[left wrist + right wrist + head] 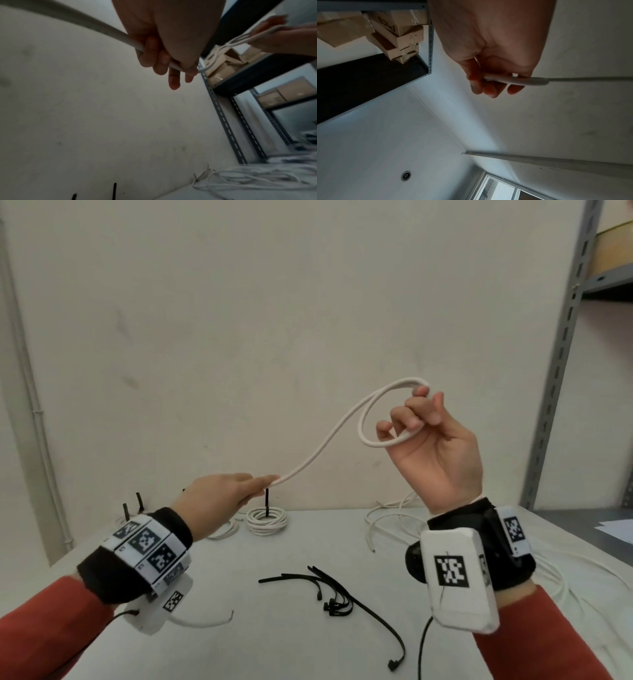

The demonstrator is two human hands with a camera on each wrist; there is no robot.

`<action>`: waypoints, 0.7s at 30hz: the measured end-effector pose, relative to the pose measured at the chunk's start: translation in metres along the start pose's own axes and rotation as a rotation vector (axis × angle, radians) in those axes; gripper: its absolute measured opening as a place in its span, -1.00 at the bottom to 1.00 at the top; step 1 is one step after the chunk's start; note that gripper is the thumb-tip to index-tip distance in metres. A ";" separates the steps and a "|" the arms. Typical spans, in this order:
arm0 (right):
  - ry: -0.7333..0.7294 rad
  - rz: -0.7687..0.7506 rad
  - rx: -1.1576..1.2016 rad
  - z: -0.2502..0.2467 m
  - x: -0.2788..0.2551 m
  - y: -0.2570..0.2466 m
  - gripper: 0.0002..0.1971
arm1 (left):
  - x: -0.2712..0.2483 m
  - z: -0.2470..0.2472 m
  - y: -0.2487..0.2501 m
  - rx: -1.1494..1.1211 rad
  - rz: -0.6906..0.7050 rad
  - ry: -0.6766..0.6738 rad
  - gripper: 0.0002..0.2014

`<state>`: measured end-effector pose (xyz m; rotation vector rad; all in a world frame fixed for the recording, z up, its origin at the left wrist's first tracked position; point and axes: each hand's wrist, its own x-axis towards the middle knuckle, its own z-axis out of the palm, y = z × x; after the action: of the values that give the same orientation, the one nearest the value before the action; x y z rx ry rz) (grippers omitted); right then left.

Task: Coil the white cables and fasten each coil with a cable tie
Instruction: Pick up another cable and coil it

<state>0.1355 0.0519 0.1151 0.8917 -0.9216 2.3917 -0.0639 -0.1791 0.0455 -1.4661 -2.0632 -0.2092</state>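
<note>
Your right hand is raised above the table, palm toward you, fingers curled round a small loop of the cable; the loop passes over your fingertips and under your bent fingers, so that hand is clamped on the cable; in the right wrist view the strand lies across your fingers and runs off to the right edge. Your left hand sits lower and to the left, knuckles up, fingers closed on the same cable; the left wrist view shows the strand passing through the curled fingers and out the far side toward the loop. Between your hands the cable hangs in a shallow curve, clear of the table; its tail comes out below your left wrist and its end lies on the table near you.

A bunch of black ties lies on the table between your forearms, one longer tie trailing toward you. At the far edge by the wall sits a finished coil with a tie standing up from it; just left of it, partly behind your left hand, is another coil. Loose cables sprawl on the far right of the table, behind your right wrist. A metal shelf stands at the right; boxes rest on it.
</note>
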 end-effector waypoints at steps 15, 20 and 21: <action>0.121 0.016 -1.292 -0.032 0.010 0.057 -0.91 | -0.011 -0.041 0.042 0.109 0.371 0.133 -0.64; -0.290 0.280 -1.746 -0.036 -0.008 0.066 -0.81 | -0.005 -0.063 0.031 0.046 0.301 0.189 -0.67; -0.296 0.322 -1.685 -0.033 -0.010 0.068 -0.77 | -0.004 -0.064 0.029 0.008 0.253 0.207 -0.61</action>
<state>0.0897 0.0272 0.0597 0.3194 -2.5706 0.8285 -0.0127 -0.1999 0.0889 -1.6111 -1.6971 -0.2392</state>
